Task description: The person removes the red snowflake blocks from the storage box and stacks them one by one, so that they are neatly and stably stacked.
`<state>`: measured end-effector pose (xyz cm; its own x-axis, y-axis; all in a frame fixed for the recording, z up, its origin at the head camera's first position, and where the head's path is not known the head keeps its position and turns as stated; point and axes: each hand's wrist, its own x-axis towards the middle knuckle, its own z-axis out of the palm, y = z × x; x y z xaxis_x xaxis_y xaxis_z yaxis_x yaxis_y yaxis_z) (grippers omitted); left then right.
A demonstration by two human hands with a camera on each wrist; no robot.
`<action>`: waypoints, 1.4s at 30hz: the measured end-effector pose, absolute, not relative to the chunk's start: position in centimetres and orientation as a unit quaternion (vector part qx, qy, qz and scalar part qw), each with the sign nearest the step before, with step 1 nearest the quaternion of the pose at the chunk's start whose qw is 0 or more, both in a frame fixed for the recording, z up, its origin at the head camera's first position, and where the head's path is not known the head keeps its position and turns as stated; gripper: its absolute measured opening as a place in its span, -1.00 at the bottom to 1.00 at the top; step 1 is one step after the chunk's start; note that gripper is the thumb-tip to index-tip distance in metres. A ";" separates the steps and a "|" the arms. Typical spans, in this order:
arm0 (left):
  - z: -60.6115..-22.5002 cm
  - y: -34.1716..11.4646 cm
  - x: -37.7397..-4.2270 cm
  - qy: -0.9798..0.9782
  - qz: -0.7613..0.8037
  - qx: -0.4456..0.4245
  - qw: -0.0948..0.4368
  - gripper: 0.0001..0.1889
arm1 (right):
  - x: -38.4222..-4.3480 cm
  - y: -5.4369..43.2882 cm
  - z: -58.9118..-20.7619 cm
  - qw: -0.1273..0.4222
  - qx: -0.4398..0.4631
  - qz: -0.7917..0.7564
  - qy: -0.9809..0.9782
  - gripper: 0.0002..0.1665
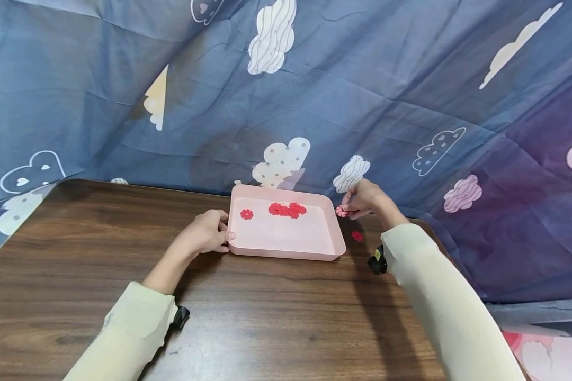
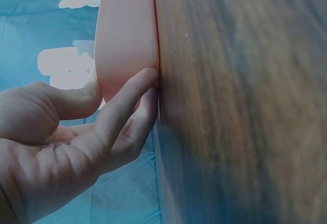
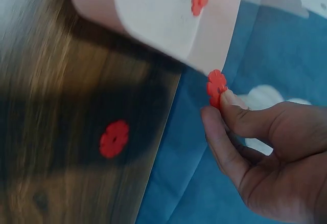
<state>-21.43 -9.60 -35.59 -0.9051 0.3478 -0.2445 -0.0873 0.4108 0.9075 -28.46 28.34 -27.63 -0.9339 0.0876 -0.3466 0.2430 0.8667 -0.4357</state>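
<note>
A shallow pink tray (image 1: 286, 255) lies on the table. My left hand (image 1: 208, 232) holds its left end, the thumb at the rim and the fingers against the outer wall near the bottom (image 2: 125, 106). Beyond the tray's right end, my right hand (image 1: 364, 198) pinches a red flower-shaped plastic piece (image 3: 216, 87) between thumb and fingers. Inside the tray sit a cluster of similar red pieces (image 1: 286, 210) and one single piece (image 1: 247, 214) further left. Another red flower piece (image 1: 357, 236) lies on the wood below my right hand.
The dark wooden table (image 1: 286, 307) ends at the back against a blue cloth (image 1: 209, 106) printed with clouds. Its right edge runs close by my right forearm. A pink-and-white patterned surface (image 1: 553, 354) shows at the lower right.
</note>
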 end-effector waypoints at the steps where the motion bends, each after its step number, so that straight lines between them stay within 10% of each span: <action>1: -35.6 -9.6 -21.4 0.815 0.537 0.080 0.202 -0.51 | -28.3 28.7 -27.6 0.161 0.089 -0.251 0.950 -0.85; 42: -35.6 -9.7 -21.6 0.812 0.540 0.078 0.209 -0.49 | -25.4 34.0 -32.4 0.194 0.125 -0.331 0.915 -0.97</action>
